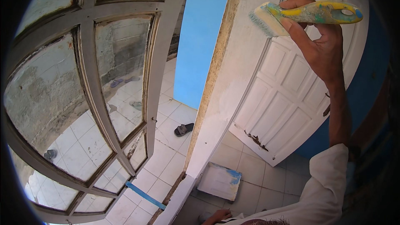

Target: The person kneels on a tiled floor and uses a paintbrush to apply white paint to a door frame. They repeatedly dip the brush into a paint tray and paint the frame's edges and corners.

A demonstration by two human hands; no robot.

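Observation:
My right hand [323,48] is raised at the upper right, its fingers and thumb closed round a paintbrush [316,13]. The brush is wide, with a yellow handle smeared in green, blue and whitish paint. Its bristles point left at the white door frame [233,79]; whether they touch it, I cannot tell. Low down at the bottom edge is my left hand [221,215], only partly in view. Its fingers are too small and hidden to read. A white paint tray [218,181] with blue smears lies on the floor beyond it.
On the left stands an open glazed door [89,79] with worn panes. A white panelled door [283,87] with a damaged lower edge is at the right. A blue strip [146,196] spans from the glazed door to the frame's foot. A dark sandal [183,129] lies on white tiles.

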